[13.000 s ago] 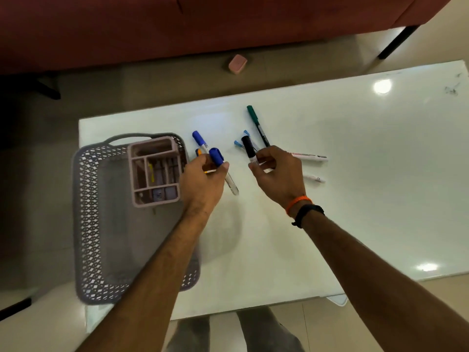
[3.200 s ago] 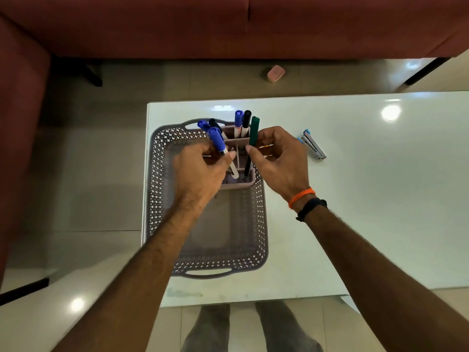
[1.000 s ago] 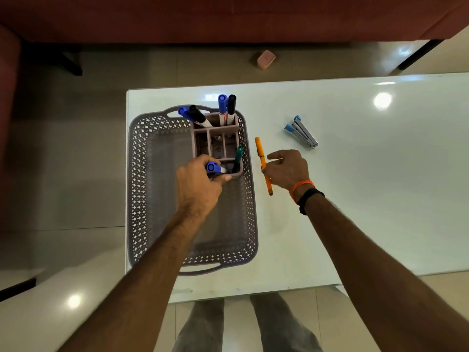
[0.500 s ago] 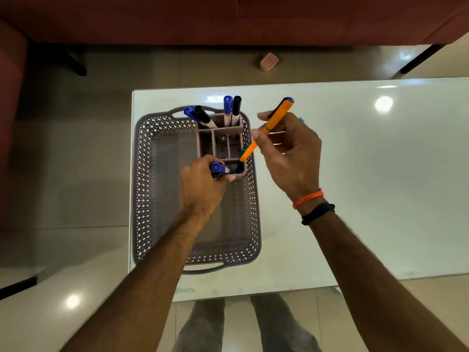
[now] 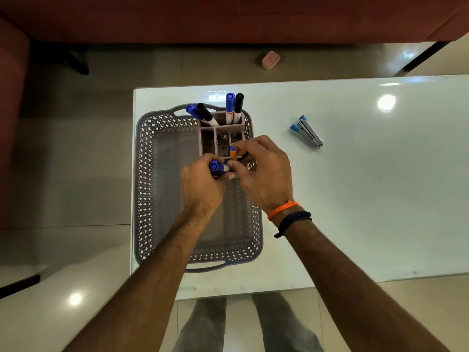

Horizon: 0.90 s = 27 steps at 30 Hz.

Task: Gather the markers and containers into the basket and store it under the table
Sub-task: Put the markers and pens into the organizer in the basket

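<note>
A grey lattice basket sits on the white table near its left edge. In its far right corner stands a pink divided pen holder, with blue and black markers upright in its far compartments. My left hand grips a blue-capped marker at the holder's near edge. My right hand pinches an orange pen standing upright in a near compartment. The holder's near wall is hidden behind both hands.
A blue and silver stapler lies on the table to the right of the basket. A small pink object sits on the floor beyond the table, in front of a red sofa. My legs show below the table's near edge.
My right hand picked the orange pen up off the table, carried it over the basket and lowered it tip-first into the holder. The left hand kept its grip on the blue-capped marker.
</note>
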Available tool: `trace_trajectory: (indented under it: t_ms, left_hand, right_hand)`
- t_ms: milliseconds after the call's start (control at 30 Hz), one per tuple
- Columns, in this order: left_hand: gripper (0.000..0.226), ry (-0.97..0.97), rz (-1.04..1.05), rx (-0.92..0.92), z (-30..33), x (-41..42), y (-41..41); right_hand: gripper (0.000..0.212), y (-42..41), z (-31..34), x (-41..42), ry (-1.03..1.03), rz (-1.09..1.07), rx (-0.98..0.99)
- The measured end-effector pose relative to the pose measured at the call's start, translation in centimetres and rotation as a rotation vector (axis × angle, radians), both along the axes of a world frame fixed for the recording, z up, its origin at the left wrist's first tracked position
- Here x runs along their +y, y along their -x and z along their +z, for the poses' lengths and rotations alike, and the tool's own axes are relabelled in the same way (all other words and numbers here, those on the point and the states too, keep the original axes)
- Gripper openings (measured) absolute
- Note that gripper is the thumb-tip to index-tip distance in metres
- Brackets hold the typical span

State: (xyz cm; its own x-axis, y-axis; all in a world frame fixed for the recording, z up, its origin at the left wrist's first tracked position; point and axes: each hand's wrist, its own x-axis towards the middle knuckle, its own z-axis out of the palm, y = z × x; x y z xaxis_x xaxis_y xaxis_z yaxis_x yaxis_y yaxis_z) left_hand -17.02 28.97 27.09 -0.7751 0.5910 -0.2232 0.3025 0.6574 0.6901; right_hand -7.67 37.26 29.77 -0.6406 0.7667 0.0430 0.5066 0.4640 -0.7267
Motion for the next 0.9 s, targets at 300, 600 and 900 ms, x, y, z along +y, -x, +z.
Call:
trace_trajectory:
  t_ms: [300, 600, 900]
  left_hand:
    - [0.041, -0.015, 0.032, -0.018, 0.1, 0.1, -0.2]
    - [0.036, -0.003, -0.013, 0.051, 0.1, 0.0, 0.0]
    - [0.033, -0.024, 0.011, 0.004, -0.1, 0.0, 0.1]
  right_hand:
    - [0.033, -0.4, -0.5, 0.1, 0.071, -0.115, 0.076]
    - [0.029, 1.0, -0.1, 1.6, -0.066, 0.141, 0.0]
    - [0.016, -0.9, -1.2, 1.5, -0.254, 0.203, -0.025]
